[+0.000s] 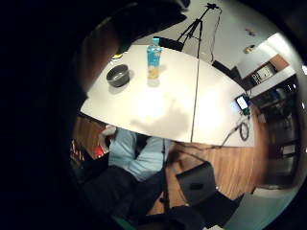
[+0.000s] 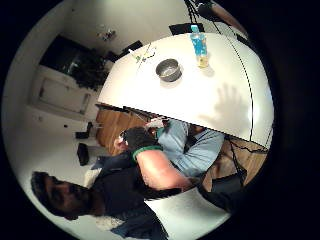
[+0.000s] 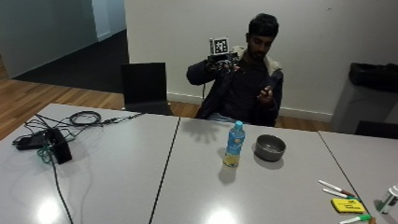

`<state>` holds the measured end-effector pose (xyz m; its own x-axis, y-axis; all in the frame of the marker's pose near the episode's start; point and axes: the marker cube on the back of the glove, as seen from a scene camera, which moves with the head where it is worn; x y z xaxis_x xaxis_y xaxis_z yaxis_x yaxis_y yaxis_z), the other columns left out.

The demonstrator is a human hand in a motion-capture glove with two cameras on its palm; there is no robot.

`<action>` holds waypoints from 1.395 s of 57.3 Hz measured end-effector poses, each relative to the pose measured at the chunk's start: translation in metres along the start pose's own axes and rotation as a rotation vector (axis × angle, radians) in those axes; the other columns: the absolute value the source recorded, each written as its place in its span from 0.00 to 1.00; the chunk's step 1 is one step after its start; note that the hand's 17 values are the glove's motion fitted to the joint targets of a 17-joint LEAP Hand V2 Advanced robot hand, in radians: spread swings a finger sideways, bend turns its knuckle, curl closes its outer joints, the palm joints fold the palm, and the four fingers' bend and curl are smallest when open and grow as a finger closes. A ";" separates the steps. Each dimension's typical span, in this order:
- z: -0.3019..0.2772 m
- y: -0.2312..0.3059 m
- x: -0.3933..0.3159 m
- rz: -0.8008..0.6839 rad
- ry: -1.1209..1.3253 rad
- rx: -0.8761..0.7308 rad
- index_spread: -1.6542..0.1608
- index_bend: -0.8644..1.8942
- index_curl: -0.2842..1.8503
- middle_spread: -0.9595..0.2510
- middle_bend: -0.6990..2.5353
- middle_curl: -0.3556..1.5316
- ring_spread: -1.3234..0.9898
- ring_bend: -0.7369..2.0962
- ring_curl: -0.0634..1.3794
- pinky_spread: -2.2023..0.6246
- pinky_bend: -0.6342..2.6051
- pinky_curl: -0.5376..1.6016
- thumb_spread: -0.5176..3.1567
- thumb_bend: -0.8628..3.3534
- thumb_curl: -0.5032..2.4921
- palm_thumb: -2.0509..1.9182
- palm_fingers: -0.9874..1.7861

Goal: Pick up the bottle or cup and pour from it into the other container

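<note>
Count on the table
One bottle (image 3: 234,144), one bowl (image 3: 270,147), three markers (image 3: 336,187), one yellow pad (image 3: 347,205), one black chair (image 3: 145,87).

dim room | overhead glare on table (image 3: 187,186) | soft shadows | palm views edge-warped, dark-rimmed

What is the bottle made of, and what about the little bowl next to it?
The bottle looks like clear plastic: you can see yellowish liquid low inside it, under a blue label and cap. The bowl seems to be dull grey metal with a matte finish, though glazed ceramic cannot be ruled out from its look alone.
</note>
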<state>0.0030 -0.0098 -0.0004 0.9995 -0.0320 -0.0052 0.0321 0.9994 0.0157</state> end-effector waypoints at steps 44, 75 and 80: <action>0.031 -0.047 0.011 0.203 0.061 0.102 0.72 0.37 0.27 0.85 0.30 0.34 0.67 0.32 0.14 0.90 0.28 0.33 0.36 0.20 0.28 0.59 0.48; 0.125 -0.181 0.087 0.251 -0.089 -0.013 0.78 0.36 0.25 0.93 0.30 0.36 0.68 0.33 0.18 0.90 0.33 0.37 0.36 0.20 0.29 0.60 0.41; 0.141 -0.210 0.096 0.261 -0.126 -0.033 0.78 0.37 0.25 0.94 0.30 0.36 0.68 0.33 0.18 0.90 0.33 0.37 0.36 0.20 0.29 0.60 0.40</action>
<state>0.0927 -0.2250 0.1370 0.9667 0.2263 0.1191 -0.2240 0.9740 -0.0329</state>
